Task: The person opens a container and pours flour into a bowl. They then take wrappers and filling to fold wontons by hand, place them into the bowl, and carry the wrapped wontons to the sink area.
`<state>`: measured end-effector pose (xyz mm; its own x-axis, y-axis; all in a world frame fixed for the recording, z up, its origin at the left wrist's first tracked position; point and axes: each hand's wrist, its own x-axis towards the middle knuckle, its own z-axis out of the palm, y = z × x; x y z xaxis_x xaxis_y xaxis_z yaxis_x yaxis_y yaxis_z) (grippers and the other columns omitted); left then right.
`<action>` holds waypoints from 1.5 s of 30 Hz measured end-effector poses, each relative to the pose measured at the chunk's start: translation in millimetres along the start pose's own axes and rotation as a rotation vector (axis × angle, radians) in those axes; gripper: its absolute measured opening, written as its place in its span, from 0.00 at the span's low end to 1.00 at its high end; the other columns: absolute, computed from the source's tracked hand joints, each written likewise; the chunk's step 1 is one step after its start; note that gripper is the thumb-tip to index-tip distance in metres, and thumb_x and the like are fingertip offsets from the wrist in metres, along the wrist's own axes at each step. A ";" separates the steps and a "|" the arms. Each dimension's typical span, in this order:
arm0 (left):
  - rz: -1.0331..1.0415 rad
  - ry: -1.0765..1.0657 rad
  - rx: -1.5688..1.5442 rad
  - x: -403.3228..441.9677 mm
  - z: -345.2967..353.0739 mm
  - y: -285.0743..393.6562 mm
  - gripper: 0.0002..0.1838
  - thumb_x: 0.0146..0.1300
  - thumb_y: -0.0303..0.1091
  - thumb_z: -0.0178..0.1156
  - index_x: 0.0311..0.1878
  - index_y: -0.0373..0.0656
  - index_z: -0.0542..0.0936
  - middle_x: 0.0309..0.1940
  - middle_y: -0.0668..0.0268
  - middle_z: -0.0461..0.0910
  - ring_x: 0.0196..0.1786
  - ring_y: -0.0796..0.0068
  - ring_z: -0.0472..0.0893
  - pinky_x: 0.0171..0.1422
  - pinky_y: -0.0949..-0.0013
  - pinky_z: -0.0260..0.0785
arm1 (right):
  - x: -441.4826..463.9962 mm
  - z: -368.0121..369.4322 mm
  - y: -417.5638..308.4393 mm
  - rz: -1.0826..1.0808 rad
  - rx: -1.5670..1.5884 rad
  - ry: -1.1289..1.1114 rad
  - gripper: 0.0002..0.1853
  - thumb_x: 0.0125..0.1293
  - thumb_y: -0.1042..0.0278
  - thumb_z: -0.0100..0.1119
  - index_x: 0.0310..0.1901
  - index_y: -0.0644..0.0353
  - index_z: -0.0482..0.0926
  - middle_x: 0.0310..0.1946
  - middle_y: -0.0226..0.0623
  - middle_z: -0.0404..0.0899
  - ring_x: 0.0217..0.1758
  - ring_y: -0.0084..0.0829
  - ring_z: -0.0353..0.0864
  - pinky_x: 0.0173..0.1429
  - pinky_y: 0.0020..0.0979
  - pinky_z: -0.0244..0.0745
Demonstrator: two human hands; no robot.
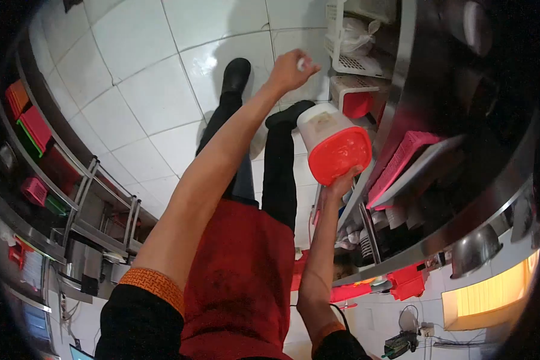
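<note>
My left hand (294, 69) reaches out over the tiled floor, its fingers curled round something small and whitish that I cannot make out. A white plastic container (324, 120) with a red lid (342, 155) is tilted on the right of my legs, a worn label on its side. My right hand (344, 180) grips it at the lid end, thumb over the lid's edge. The two hands are apart, and the container lies between them, close to the metal counter's edge.
White baskets (357, 66), one with a tied plastic bag (359, 36), stand beyond the container. A pink basket (402, 165) lies on the metal counter (396, 114) at right. A metal bowl (475, 251) sits farther back. Metal racks (81, 198) line the left.
</note>
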<state>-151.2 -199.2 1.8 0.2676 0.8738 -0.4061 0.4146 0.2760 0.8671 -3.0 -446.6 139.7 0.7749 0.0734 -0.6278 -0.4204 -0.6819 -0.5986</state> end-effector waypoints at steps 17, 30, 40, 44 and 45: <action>-0.173 -0.047 0.014 19.1 4.2 -34.9 0.31 0.48 0.51 0.70 0.50 0.37 0.80 0.44 0.48 0.83 0.46 0.47 0.82 0.54 0.55 0.74 | 7.0 7.1 -35.7 -0.281 -0.080 -0.192 0.36 0.71 0.34 0.47 0.55 0.69 0.73 0.52 0.44 0.77 0.51 0.35 0.78 0.55 0.38 0.75; -0.303 -0.119 -0.234 -49.7 -101.1 -87.7 0.25 0.52 0.26 0.66 0.56 0.33 0.78 0.45 0.59 0.83 0.42 0.75 0.82 0.42 0.71 0.78 | -60.7 97.8 -146.5 -0.071 0.513 -0.383 0.45 0.64 0.23 0.39 0.72 0.49 0.57 0.72 0.34 0.59 0.73 0.40 0.61 0.76 0.48 0.56; -0.310 -0.101 -0.187 -54.3 -96.9 -84.8 0.26 0.54 0.27 0.65 0.58 0.33 0.76 0.44 0.56 0.83 0.33 0.74 0.82 0.36 0.70 0.77 | 19.5 260.0 -189.7 -0.369 0.295 -0.104 0.40 0.71 0.32 0.43 0.52 0.72 0.76 0.49 0.48 0.81 0.40 0.40 0.81 0.49 0.43 0.79; -0.338 -0.072 -0.184 -52.5 -93.3 -79.3 0.24 0.54 0.27 0.64 0.56 0.32 0.77 0.42 0.56 0.84 0.32 0.75 0.83 0.35 0.70 0.76 | 62.2 285.5 -176.0 -0.575 0.036 -0.014 0.38 0.71 0.34 0.46 0.44 0.74 0.77 0.38 0.46 0.81 0.30 0.38 0.79 0.40 0.39 0.80; -0.324 -0.071 -0.185 -51.0 -93.2 -79.4 0.23 0.54 0.28 0.64 0.55 0.32 0.78 0.41 0.56 0.84 0.33 0.74 0.83 0.35 0.70 0.76 | 80.7 289.4 -163.4 -0.482 -0.031 -0.106 0.33 0.72 0.39 0.48 0.43 0.73 0.76 0.38 0.46 0.81 0.31 0.37 0.80 0.39 0.38 0.79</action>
<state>-278.9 -228.3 -19.4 0.2105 0.7013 -0.6811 0.3253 0.6068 0.7253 -8.4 -118.6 42.9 0.8246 0.4585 -0.3315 -0.0104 -0.5736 -0.8191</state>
